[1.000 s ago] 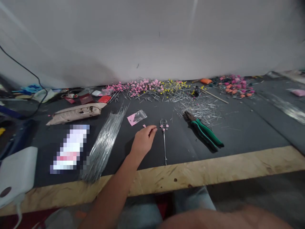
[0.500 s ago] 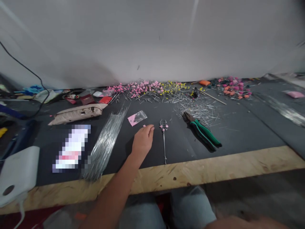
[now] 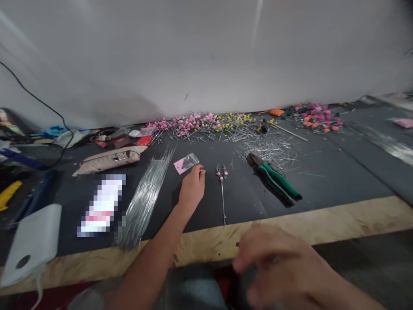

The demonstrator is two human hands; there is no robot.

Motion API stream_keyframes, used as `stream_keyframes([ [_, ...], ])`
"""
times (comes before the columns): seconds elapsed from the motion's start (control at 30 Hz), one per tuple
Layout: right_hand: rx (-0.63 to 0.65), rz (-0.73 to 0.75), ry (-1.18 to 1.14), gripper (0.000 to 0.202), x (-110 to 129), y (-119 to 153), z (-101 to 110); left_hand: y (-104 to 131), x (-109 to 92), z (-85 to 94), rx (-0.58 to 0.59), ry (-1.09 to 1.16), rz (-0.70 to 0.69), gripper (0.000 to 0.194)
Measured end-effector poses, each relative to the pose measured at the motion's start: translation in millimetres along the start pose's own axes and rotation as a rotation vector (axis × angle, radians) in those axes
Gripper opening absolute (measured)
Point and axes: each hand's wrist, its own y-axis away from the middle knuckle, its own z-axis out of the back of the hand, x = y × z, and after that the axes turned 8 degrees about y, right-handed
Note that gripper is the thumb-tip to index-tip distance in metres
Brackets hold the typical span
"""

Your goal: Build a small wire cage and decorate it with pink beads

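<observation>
My left hand (image 3: 192, 186) rests on the dark tabletop with its fingers pinched together. A small pink piece (image 3: 201, 170) shows at its fingertips, partly hidden. Just beyond it lies a small clear bag (image 3: 191, 160) with pink material inside. To the right of that hand is a wire piece (image 3: 222, 189) with a cage-like looped head and small pink bits on it, lying flat and untouched. My right hand (image 3: 274, 262) is over the table's front edge, close to the camera, curled and smeared by motion; whether it holds anything is unclear.
Green-handled pliers (image 3: 274, 178) lie right of the wire piece. A bundle of straight wires (image 3: 146, 193), a phone (image 3: 103, 206) and a white power bank (image 3: 35, 241) are left. Pink-tipped wires (image 3: 193, 122), yellow-tipped wires (image 3: 234, 120) and loose wires (image 3: 267, 146) lie along the back.
My right hand has risen from the bottom edge into view over the table's front edge. My left hand has shifted only slightly, its fingertips now closer to the clear bag.
</observation>
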Motion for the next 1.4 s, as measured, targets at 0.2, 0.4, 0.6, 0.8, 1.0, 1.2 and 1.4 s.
stream_keyframes([
  [0.2,-0.342,-0.339,0.099,0.025,-86.2,-107.4,28.6,-2.0,0.9,3.2,-0.018,0.038,0.025,0.02],
  [0.4,-0.501,-0.48,0.301,0.023,-172.5,-116.6,27.8,-5.1,2.7,5.3,-0.028,0.051,0.012,0.019],
  [0.6,-0.521,-0.491,0.373,0.019,-186.5,-117.6,26.8,-3.1,6.1,4.4,-0.011,0.056,0.006,0.014],
  [0.8,-0.526,-0.484,0.36,0.018,-188.8,-118.6,28.3,7.1,9.8,10.9,0.059,-0.012,-0.073,0.021],
  [1.0,-0.579,-0.487,0.31,0.018,-189.8,-116.1,30.5,11.3,13.4,15.1,0.155,-0.187,-0.162,0.023],
  [1.2,-0.607,-0.484,0.273,0.018,-193.6,-114.5,28.7,34.2,-6.3,25.0,0.209,-0.384,-0.14,0.038],
  [1.4,-0.622,-0.506,0.255,0.017,-198.9,-113.3,26.5,69.6,-23.6,32.1,0.278,-0.485,-0.032,0.055],
])
